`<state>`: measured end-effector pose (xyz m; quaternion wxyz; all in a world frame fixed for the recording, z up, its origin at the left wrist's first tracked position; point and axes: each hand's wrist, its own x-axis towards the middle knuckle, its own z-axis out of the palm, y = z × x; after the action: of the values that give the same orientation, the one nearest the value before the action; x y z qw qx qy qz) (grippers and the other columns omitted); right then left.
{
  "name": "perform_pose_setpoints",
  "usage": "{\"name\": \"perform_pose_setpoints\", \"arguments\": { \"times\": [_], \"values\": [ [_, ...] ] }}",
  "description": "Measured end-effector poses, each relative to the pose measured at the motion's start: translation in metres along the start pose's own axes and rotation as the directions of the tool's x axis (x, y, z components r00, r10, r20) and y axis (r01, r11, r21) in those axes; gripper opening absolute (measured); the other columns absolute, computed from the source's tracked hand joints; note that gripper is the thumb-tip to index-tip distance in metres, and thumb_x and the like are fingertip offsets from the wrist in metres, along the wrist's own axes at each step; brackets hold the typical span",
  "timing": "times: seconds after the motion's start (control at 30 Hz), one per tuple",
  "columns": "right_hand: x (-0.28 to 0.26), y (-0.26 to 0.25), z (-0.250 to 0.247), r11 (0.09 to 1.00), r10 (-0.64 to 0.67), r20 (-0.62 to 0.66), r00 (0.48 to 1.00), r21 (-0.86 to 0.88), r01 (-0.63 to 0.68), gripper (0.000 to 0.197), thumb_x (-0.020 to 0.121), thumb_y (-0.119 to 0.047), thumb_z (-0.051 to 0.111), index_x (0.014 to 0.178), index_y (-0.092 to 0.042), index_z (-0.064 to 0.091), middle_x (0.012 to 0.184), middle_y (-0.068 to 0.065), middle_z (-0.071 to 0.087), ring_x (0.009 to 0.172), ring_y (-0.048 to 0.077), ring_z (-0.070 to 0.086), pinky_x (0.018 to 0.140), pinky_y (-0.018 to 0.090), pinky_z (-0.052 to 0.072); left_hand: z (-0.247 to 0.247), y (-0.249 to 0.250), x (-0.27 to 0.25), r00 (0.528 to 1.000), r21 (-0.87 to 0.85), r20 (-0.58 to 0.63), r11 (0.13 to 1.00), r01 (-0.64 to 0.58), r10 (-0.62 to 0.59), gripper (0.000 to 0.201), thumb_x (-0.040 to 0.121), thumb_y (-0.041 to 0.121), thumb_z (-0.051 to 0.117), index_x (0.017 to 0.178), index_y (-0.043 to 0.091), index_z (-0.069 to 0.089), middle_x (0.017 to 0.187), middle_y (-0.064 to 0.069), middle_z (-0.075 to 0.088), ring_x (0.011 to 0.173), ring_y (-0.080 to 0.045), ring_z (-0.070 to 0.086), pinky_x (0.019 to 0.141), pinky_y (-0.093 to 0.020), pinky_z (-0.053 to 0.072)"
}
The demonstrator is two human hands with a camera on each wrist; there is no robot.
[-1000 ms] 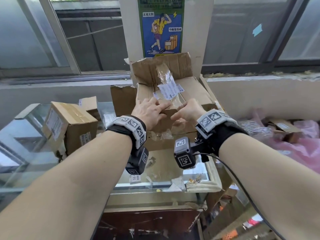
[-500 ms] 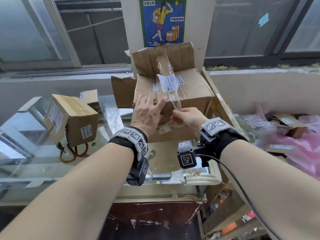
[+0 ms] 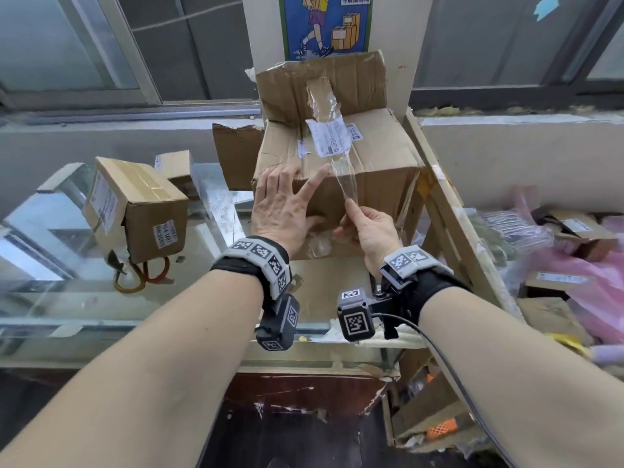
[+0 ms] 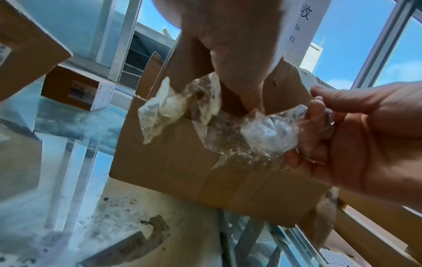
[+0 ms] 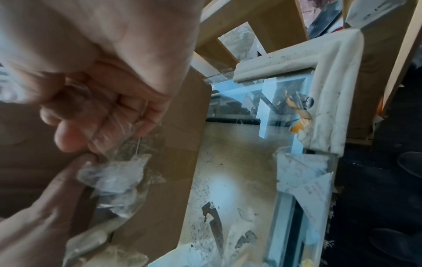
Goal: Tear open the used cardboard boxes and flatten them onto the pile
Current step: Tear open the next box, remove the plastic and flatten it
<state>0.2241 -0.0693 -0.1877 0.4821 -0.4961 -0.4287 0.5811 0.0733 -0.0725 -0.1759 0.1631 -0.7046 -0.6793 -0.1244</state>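
Clear tape (image 3: 341, 163) has peeled further off the cardboard box (image 3: 371, 170), pinched in the right hand (image 3: 368, 231). Left hand (image 3: 283, 207), fingers spread, braces it; the seam looks nearly freed for flattening.

Your bench (image 3: 101, 309) is a glass-topped case with a pale padded strip (image 5: 324, 86) along its edge by your right hand (image 3: 368, 231). On it, under both hands, stands the large cardboard box (image 3: 371, 170). Well off from your left hand (image 3: 283, 211) sit a smaller taped box (image 3: 141, 211) and a little box (image 3: 175, 167) behind it.
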Motion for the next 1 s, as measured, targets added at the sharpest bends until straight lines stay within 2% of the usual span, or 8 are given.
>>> {"name": "perform_pose_setpoints", "arguments": {
  "times": [0.13, 0.33, 0.47, 0.67, 0.8, 0.87, 0.93, 1.0],
  "values": [
    [-0.001, -0.003, -0.011, 0.997, 0.064, 0.080, 0.995, -0.053, -0.060, 0.036, 0.094, -0.025, 0.058, 0.063, -0.007, 0.054, 0.042, 0.002, 0.059, 0.037, 0.008, 0.056, 0.045, 0.016, 0.045, -0.001, 0.012, 0.003, 0.997, 0.023, 0.035, 0.997, 0.072, -0.073, 0.101, 0.071, 0.060, 0.069, 0.148, 0.046, 0.006, 0.147, -0.006, 0.022, 0.139, -0.027, 0.016, 0.118, -0.040, -0.001],
    [0.005, -0.003, -0.025, 0.967, 0.127, 0.178, 0.976, -0.241, -0.082, 0.034, 0.093, -0.027, 0.059, 0.064, -0.010, 0.054, 0.043, -0.001, 0.057, 0.040, 0.007, 0.057, 0.073, 0.035, 0.054, 0.005, 0.012, 0.003, 0.996, 0.085, 0.009, 0.992, 0.093, -0.094, 0.104, 0.072, 0.062, 0.067, 0.144, 0.047, -0.005, 0.147, -0.008, 0.021, 0.140, -0.029, 0.016, 0.113, -0.040, -0.011],
    [0.002, -0.012, -0.027, 0.956, 0.190, 0.207, 0.960, -0.262, -0.132, 0.029, 0.094, -0.024, 0.058, 0.068, -0.011, 0.052, 0.051, 0.001, 0.050, 0.036, 0.007, 0.050, 0.075, 0.041, 0.056, 0.004, 0.014, 0.002, 0.995, 0.109, 0.029, 0.990, 0.094, -0.097, 0.101, 0.075, 0.063, 0.064, 0.148, 0.044, -0.003, 0.147, -0.009, 0.019, 0.140, -0.029, 0.014, 0.116, -0.041, -0.009],
    [0.003, -0.011, -0.034, 0.960, 0.216, 0.137, 0.967, -0.212, -0.184, 0.016, 0.093, -0.019, 0.058, 0.083, -0.006, 0.054, 0.034, -0.006, 0.039, 0.028, 0.008, 0.041, 0.065, 0.041, 0.055, 0.007, 0.027, 0.004, 0.996, 0.078, 0.018, 0.993, 0.089, -0.091, 0.101, 0.078, 0.062, 0.061, 0.145, 0.044, -0.013, 0.146, -0.010, 0.017, 0.139, -0.030, 0.013, 0.113, -0.042, -0.014],
    [0.003, -0.009, -0.038, 0.951, 0.195, 0.080, 0.977, -0.260, -0.168, 0.026, 0.084, -0.020, 0.071, 0.102, -0.006, 0.060, 0.059, 0.006, 0.060, 0.052, 0.017, 0.059, 0.066, 0.038, 0.059, 0.007, 0.029, 0.001, 0.998, -0.015, -0.030, 0.998, 0.053, -0.053, 0.107, 0.078, 0.049, 0.070, 0.147, 0.041, -0.011, 0.148, -0.018, 0.016, 0.144, -0.035, 0.007, 0.113, -0.043, -0.015],
    [0.004, -0.008, -0.040, 0.951, 0.180, 0.075, 0.981, -0.266, -0.154, 0.032, 0.080, -0.016, 0.074, 0.107, -0.007, 0.059, 0.081, 0.010, 0.065, 0.067, 0.020, 0.064, 0.070, 0.038, 0.060, 0.010, 0.027, -0.003, 0.980, -0.121, -0.197, 0.992, -0.023, -0.002, 0.107, 0.072, 0.023, 0.080, 0.149, 0.039, 0.007, 0.146, -0.016, 0.014, 0.143, -0.036, 0.009, 0.117, -0.045, -0.003],
    [0.007, -0.008, -0.040, 0.953, 0.164, 0.014, 0.986, -0.259, -0.155, 0.036, 0.077, -0.013, 0.075, 0.104, -0.008, 0.052, 0.089, 0.009, 0.063, 0.075, 0.021, 0.065, 0.077, 0.041, 0.059, 0.016, 0.026, -0.007, 0.897, -0.127, -0.416, 0.968, -0.218, 0.147, 0.089, 0.066, 0.001, 0.076, 0.139, 0.026, 0.030, 0.138, -0.012, 0.024, 0.135, -0.032, 0.024, 0.116, -0.046, 0.020],
    [0.005, -0.008, -0.039, 0.955, 0.157, -0.072, 0.985, -0.245, -0.170, 0.045, 0.067, -0.017, 0.081, 0.097, -0.010, 0.048, 0.098, 0.015, 0.064, 0.084, 0.026, 0.066, 0.079, 0.047, 0.058, 0.026, 0.030, -0.017, 0.804, -0.092, -0.471, 0.887, -0.453, 0.362, 0.059, 0.072, -0.004, 0.069, 0.123, 0.013, 0.045, 0.121, -0.012, 0.039, 0.113, -0.028, 0.044, 0.099, -0.041, 0.046]
  ]
}}
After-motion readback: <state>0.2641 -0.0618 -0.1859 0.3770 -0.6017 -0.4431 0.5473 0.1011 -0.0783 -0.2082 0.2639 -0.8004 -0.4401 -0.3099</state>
